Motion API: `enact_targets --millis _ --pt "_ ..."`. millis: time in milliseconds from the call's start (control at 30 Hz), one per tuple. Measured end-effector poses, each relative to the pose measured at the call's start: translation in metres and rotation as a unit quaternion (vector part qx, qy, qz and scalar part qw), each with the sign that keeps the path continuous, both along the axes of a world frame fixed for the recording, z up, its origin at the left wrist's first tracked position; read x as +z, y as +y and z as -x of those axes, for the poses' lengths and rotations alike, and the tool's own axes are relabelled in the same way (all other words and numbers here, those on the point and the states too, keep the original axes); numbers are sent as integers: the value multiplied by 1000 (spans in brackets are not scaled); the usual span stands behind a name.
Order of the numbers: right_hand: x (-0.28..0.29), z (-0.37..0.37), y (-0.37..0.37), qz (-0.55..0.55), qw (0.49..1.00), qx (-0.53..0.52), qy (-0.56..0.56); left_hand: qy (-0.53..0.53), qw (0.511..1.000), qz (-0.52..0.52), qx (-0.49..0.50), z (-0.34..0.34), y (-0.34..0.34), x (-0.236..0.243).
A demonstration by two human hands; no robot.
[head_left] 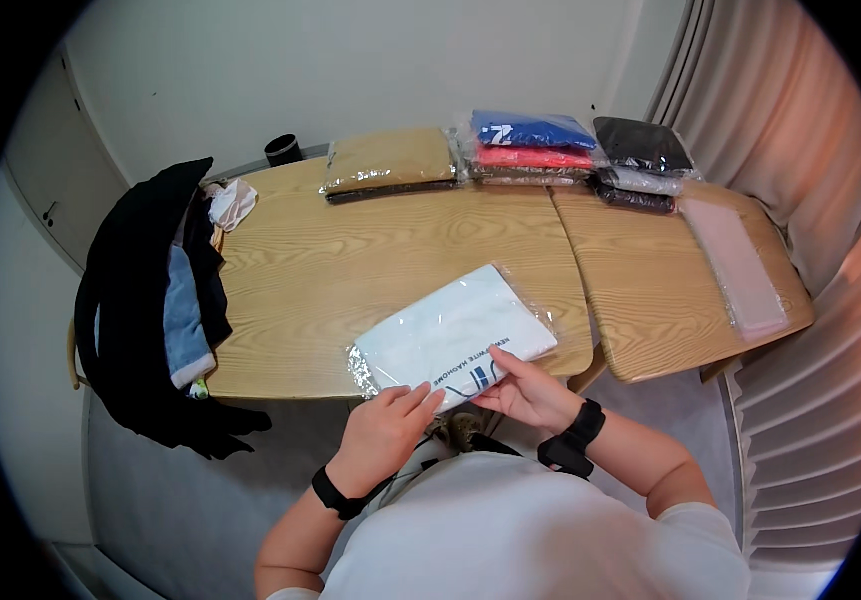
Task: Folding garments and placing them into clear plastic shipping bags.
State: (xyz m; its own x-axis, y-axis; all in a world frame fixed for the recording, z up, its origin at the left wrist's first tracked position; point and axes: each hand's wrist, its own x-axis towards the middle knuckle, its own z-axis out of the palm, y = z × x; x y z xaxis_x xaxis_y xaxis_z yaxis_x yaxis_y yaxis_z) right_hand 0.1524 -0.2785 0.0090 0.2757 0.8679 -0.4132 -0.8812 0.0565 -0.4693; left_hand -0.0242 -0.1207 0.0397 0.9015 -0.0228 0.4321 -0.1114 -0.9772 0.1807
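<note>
Holds a clear plastic package of folded white cloth (441, 330), printed in blue, at the near edge of the wooden table (291, 290), slanting with its far end toward the right. Pinches the package's near edge with the right hand (529, 393), narrowly closed, with the thumb on top and fingers beneath. Lays the bent fingers of the left hand (386, 430) on the near left part of the same package; cannot tell whether the hidden thumb grips from below. Wears a black band (339, 495) on the left wrist and a bulkier black strap (573, 440) on the right. Has at the left a black garment (131, 300) draped over the table's end, beside light blue fabric (188, 320) and a crumpled white cloth (234, 204). Shows along the far side a tan package (391, 160) atop a dark one, then a blue package (533, 130) over red and brown ones, then a black package (641, 147) over grey and dark ones. Includes a flat pale pink package (736, 265) lying at the far right, near the curtain (831, 130).
</note>
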Motion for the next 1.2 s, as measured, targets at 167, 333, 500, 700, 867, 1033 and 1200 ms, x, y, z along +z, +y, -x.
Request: enact_targets --millis 167,333,500,700,867,1033,1200 --pt "-7 -17 8 96 987 -48 -119 4 982 181 -49 -4 6 1" --pt "42 -42 11 62 979 -58 -183 -230 933 269 70 7 53 -45" --pt "99 -113 25 -13 953 -191 -237 -155 952 187 187 -12 86 -58" --pt "160 -243 68 -106 912 -294 -265 -109 944 154 271 -24 90 -70" --pt "133 -366 110 -72 914 -329 -226 -110 936 176 286 -27 87 -66" --pt "72 -421 121 9 934 -316 -168 -109 937 164 290 -31 87 -67" --pt "79 -403 121 78 936 -252 -232 -121 933 164 296 -27 90 -64"
